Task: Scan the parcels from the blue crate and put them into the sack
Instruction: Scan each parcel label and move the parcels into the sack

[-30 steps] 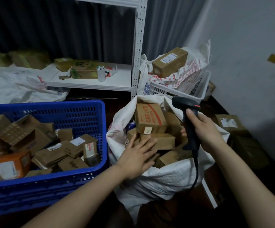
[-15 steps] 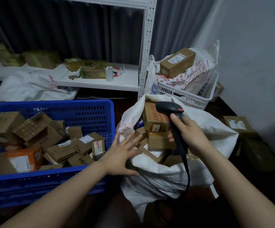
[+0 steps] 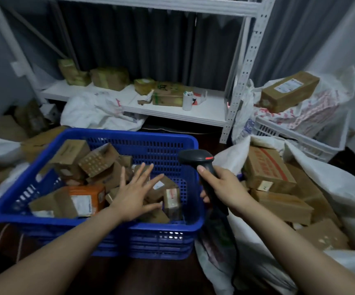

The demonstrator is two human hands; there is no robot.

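Behind, white shelving [image 3: 172, 112] backs onto a dark curtain; below it the crate [image 3: 129, 134] sits left and the sack [image 3: 331, 188] right. I judge us about midway: many parcels [image 3: 100, 160] lie in the crate, while a heap of boxes [image 3: 265, 169] fills the sack. My left hand [image 3: 136, 194] is spread wide and empty over the crate's parcels; my right hand [image 3: 225, 188] grips the scanner [image 3: 195, 157] between crate and sack.
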